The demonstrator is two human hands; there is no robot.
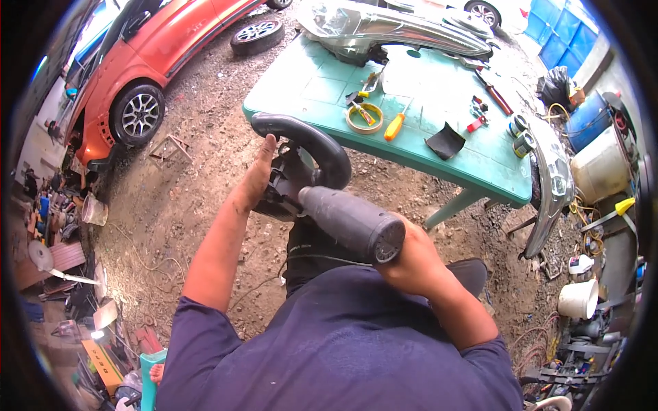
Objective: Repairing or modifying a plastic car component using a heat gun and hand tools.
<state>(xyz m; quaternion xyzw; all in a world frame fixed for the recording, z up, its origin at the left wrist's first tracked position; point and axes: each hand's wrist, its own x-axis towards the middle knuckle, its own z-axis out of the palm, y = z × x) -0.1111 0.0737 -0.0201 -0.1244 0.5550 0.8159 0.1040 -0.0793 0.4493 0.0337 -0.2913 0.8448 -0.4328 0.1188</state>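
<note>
In front of my body, my left hand (258,179) grips the near left side of a black steering wheel (331,154) by the table's edge, thumb pointing up along it. The wheel's thick rim curves away to the right, and part of its hub shows beside my palm. My right hand (415,260) is closed round a dark grey heat gun (355,220). Its nozzle points left at the hub, close to it; I cannot tell whether they touch. The gun's body hides the fingers' grip and the lower part of the wheel.
A green plastic table (301,89) holds a roll of tape (364,118), an orange-handled screwdriver (395,127), a bent black piece (445,141), small cans (524,144) and a headlight (404,31). Another headlight (554,178) leans at its right end. A red car (171,38) stands left.
</note>
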